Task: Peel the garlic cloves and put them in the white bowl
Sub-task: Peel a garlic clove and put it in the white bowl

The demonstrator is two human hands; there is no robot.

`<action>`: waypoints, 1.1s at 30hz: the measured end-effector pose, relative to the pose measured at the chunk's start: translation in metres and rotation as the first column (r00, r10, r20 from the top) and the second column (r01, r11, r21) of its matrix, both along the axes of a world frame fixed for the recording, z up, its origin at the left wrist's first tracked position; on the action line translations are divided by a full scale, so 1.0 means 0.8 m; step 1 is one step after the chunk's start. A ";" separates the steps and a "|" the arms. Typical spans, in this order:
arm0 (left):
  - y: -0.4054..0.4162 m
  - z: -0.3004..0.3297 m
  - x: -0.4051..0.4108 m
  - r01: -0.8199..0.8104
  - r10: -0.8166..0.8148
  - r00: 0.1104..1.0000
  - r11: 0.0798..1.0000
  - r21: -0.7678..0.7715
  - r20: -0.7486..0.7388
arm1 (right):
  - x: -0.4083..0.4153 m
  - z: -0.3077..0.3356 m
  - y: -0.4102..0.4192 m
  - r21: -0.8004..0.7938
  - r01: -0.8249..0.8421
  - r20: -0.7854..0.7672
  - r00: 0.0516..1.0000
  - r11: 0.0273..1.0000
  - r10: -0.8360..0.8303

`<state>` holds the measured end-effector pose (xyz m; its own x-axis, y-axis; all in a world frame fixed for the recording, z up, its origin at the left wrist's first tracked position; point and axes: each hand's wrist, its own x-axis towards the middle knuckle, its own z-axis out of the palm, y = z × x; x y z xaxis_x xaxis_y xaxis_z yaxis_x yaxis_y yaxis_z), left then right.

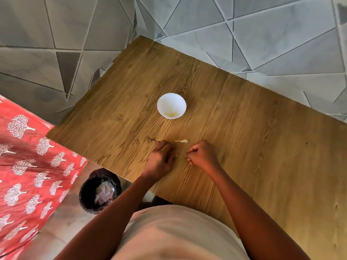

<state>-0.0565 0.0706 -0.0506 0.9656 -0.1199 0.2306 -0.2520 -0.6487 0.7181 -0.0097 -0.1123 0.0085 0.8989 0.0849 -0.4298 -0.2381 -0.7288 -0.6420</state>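
Wooden table (244, 128) bears garlic stem (181, 141) between, just beyond both hands.

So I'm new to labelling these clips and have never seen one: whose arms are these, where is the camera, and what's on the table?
The single picture comes from a camera worn on a person's head, looking down at their own bare arms. There is no machine. On the brown wood-grain table stands a small white bowl with a few pale garlic pieces inside. A dry garlic stem scrap lies in front of the hands. The left hand rests on the table, fingers curled; the right hand is curled too. Whether either holds a clove is hidden. A black bin stands on the floor.
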 end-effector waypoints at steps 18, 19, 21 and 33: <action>0.000 -0.004 0.002 -0.002 0.002 1.000 1.000 -0.007 0.012 | 0.020 0.001 0.023 -0.094 0.118 -0.152 0.980 0.989 -0.132; -0.001 -0.004 0.002 -0.017 0.017 1.000 1.000 -0.015 -0.009 | 0.022 0.001 0.022 -0.087 0.115 -0.175 0.976 0.990 -0.128; -0.005 -0.002 0.001 -0.053 0.051 0.997 0.998 -0.029 -0.063 | 0.023 0.002 0.017 -0.064 0.125 -0.228 0.964 0.990 -0.136; -0.018 0.003 0.012 -0.137 0.084 0.949 0.977 -0.161 -0.303 | -0.003 0.000 -0.008 0.254 0.155 -0.257 0.962 0.955 -0.088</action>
<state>-0.0471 0.0564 -0.0483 0.9984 0.0085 -0.0564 0.0527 -0.5157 0.8552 -0.0120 -0.1186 0.0083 0.7825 0.1241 -0.6102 -0.4854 -0.4922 -0.7226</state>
